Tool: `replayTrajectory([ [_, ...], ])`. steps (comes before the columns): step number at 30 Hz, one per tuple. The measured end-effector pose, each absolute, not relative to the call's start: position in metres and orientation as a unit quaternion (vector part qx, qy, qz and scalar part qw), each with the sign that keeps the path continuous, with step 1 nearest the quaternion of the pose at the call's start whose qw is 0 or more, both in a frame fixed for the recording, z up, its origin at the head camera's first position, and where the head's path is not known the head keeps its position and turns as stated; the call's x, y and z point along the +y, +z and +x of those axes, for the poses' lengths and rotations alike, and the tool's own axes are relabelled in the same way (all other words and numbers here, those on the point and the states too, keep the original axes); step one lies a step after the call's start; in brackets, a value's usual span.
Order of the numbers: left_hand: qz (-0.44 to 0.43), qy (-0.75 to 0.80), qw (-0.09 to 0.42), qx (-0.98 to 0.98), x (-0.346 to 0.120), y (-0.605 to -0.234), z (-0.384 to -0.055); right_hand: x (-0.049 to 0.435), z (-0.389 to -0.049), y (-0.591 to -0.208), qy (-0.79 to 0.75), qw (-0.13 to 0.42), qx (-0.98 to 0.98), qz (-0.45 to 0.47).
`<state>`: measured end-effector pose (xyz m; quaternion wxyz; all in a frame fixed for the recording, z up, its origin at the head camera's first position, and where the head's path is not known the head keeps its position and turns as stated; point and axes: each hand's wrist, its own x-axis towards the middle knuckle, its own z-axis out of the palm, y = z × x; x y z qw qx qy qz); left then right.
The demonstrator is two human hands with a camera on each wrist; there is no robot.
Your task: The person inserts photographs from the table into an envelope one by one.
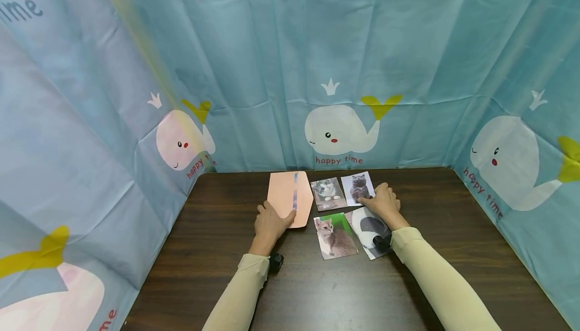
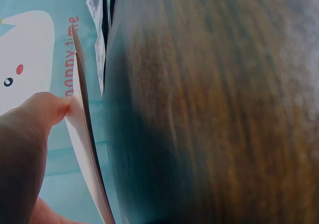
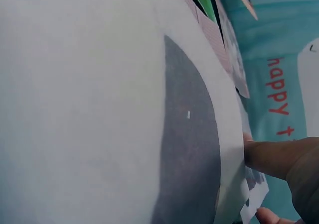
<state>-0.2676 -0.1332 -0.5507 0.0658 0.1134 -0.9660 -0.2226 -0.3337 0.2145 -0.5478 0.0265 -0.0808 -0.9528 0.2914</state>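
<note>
A peach envelope (image 1: 281, 190) with a bluish strip down its front lies flat at the far middle of the table. My left hand (image 1: 271, 221) rests on its lower left part, thumb on the face near the strip; the left wrist view shows the thumb (image 2: 50, 107) touching the paper. To the right, my right hand (image 1: 384, 205) is at the lower right corner of a grey cat photo (image 1: 355, 185), its thumb touching the photo's lower edge. Under the right wrist lies a photo with a grey patch on white (image 1: 366, 227), partly hidden; it fills most of the right wrist view.
A photo of a grey-and-white cat (image 1: 327, 194) lies between the envelope and the grey cat photo. Nearer me is a photo of a tan cat with green behind it (image 1: 336, 243). A blue whale-print curtain (image 1: 254, 134) surrounds the dark wooden table (image 1: 312, 295).
</note>
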Motion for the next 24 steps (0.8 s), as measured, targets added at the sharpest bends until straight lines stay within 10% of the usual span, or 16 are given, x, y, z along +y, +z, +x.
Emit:
replayTrajectory([
  [24, 0.111, -0.217, 0.062, -0.968, -0.133, -0.550, -0.269, 0.225, -0.344, -0.530, 0.365, 0.047, -0.928, -0.052],
])
